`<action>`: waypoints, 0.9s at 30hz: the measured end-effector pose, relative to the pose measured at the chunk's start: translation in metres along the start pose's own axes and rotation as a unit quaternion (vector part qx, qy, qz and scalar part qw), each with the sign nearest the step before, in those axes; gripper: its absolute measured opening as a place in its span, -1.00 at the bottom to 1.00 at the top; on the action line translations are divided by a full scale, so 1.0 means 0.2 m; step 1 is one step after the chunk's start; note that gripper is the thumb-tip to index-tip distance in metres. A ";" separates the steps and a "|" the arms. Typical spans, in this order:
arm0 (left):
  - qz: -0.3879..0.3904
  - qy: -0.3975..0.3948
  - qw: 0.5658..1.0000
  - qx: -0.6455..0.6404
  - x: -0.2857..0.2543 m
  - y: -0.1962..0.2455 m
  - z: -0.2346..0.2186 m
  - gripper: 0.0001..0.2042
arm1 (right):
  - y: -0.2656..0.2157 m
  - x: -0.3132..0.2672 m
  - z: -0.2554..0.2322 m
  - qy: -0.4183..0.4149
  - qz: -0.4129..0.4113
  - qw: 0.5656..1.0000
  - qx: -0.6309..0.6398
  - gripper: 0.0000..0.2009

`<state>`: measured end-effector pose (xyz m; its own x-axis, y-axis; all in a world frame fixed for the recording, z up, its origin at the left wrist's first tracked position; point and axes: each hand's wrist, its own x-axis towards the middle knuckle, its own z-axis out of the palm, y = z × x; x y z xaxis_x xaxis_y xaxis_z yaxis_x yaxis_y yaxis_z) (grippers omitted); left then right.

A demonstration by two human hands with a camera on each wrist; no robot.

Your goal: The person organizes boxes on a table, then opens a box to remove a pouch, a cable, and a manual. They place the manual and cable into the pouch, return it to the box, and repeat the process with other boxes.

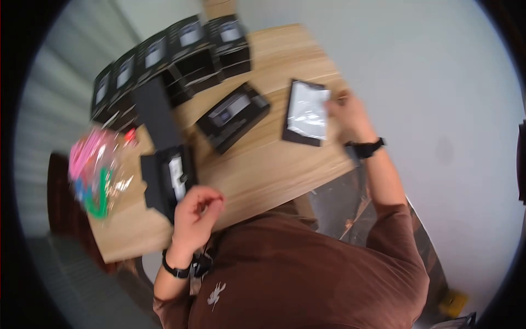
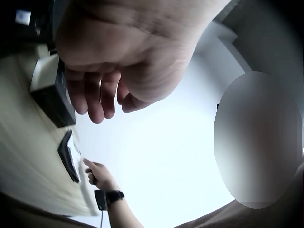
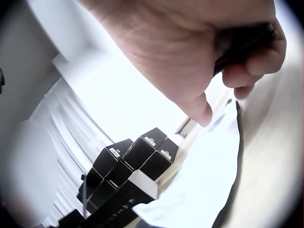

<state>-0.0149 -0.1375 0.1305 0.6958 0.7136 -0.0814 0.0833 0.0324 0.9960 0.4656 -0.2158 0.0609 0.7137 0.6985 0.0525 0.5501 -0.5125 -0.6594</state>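
My left hand (image 1: 197,216) hovers by the table's near edge, beside an opened black box (image 1: 190,164) with a white item (image 1: 177,176) inside. Its fingers (image 2: 95,97) hang loosely bent and hold nothing in the left wrist view. At the right, my right hand (image 1: 350,112) is next to a white plastic packet (image 1: 309,109) lying on a flat black piece (image 1: 301,139). In the right wrist view its fingers curl round a small black object (image 3: 242,42), with the thumb close to the white packet (image 3: 204,166). What the object is, I cannot tell.
A closed black box (image 1: 233,118) lies mid-table. Several black boxes (image 1: 192,55) stand in a row at the back left. A clear bag (image 1: 104,164) with pink, blue and green items sits at the left. A wall (image 1: 438,109) rises beyond the right edge.
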 end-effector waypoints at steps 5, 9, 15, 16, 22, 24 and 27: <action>0.063 0.219 0.959 0.169 -0.05 -0.03 -0.31 -0.81 | -0.26 -0.01 0.06 -0.060 -0.027 0.988 0.141 -0.64; 0.066 0.203 0.878 0.427 0.00 0.01 -0.40 -0.78 | -0.32 0.04 0.23 -0.050 -0.162 0.979 -0.113 -0.64; 0.048 0.138 0.802 0.579 0.09 -0.15 -0.40 -0.85 | -0.43 0.00 0.32 -0.102 -0.168 0.931 -0.308 -0.59; 0.052 0.121 0.790 0.599 0.10 -0.16 -0.40 -0.84 | -0.47 -0.01 0.31 -0.103 -0.152 0.936 -0.301 -0.58; -0.050 0.055 0.775 0.628 0.16 -0.20 -0.39 -0.81 | -0.44 -0.03 0.27 -0.007 -0.229 0.949 -0.215 -0.65; -0.077 0.033 0.778 0.623 0.18 -0.21 -0.39 -0.79 | -0.47 -0.07 0.24 -0.025 -0.219 0.959 -0.179 -0.69; -0.090 -0.008 0.777 0.623 0.21 -0.23 -0.41 -0.77 | -0.51 -0.11 0.19 -0.038 -0.227 0.964 -0.136 -0.75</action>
<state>-0.0482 -0.0525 0.0852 0.6000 0.7673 -0.2261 0.7999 -0.5782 0.1604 0.3773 -0.1593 0.0977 0.3452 0.9105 0.2276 0.8987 -0.2508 -0.3597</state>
